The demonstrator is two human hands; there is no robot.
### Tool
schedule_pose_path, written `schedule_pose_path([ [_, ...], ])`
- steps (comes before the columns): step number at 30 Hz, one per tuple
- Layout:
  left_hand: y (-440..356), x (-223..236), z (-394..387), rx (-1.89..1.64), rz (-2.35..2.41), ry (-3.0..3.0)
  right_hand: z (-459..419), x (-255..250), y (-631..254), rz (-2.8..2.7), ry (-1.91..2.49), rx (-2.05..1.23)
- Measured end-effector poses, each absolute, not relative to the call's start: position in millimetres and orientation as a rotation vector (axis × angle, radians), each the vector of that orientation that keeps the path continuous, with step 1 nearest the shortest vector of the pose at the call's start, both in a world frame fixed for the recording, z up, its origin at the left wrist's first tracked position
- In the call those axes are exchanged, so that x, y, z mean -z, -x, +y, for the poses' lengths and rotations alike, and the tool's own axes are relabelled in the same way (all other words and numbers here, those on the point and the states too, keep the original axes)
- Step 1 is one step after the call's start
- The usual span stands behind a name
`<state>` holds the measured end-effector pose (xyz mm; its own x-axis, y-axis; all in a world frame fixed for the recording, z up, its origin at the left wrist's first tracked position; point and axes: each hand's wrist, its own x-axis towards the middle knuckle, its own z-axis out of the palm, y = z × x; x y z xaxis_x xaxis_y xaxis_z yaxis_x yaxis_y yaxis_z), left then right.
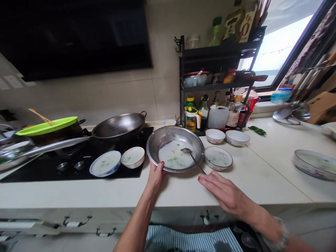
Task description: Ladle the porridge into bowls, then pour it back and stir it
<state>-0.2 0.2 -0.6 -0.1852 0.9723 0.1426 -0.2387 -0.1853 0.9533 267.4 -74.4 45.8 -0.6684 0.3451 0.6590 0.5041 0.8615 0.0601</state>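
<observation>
My left hand (pixel 156 172) grips the near left rim of a wide steel basin (pixel 154 140), thumb over the edge. White soup or porridge with green bits (pixel 173 154) lies in the basin, which looks tilted. In my right hand (pixel 225 190) is the handle of a metal spoon (pixel 195 161); its bowl rests over the white liquid. Just right of the basin sits a small bowl (pixel 218 168) holding the same white liquid. Behind it stand two small bowls, a left one (pixel 215 141) and a right one (pixel 237 143).
Two filled bowls, one blue-rimmed (pixel 105 173) and one red-rimmed (pixel 133 164), sit on the black cooktop (pixel 78 175). A wok (pixel 120 127) stands behind them. Another filled bowl (pixel 315 171) is far right. A black rack (pixel 220 50) of bottles stands against the wall.
</observation>
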Motion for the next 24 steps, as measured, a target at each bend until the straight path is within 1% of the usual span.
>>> schedule_pose_path([
  [8,-1.5,-8.2,-1.2,-1.519,1.033,-0.876,-64.8,-48.3,-263.1,-2.360,0.661,0.237],
  [17,2.6,-2.4,3.8,-1.513,1.035,-0.757,-52.1,-49.1,-258.8,-2.320,0.734,0.090],
  [21,0.9,-5.3,2.8,-1.508,1.039,-0.736,-53.3,-47.4,-258.9,-2.243,0.743,0.004],
  [24,-1.3,-8.4,1.7,-1.522,1.040,-0.719,-58.2,-42.2,-268.5,-2.035,0.874,-0.052],
])
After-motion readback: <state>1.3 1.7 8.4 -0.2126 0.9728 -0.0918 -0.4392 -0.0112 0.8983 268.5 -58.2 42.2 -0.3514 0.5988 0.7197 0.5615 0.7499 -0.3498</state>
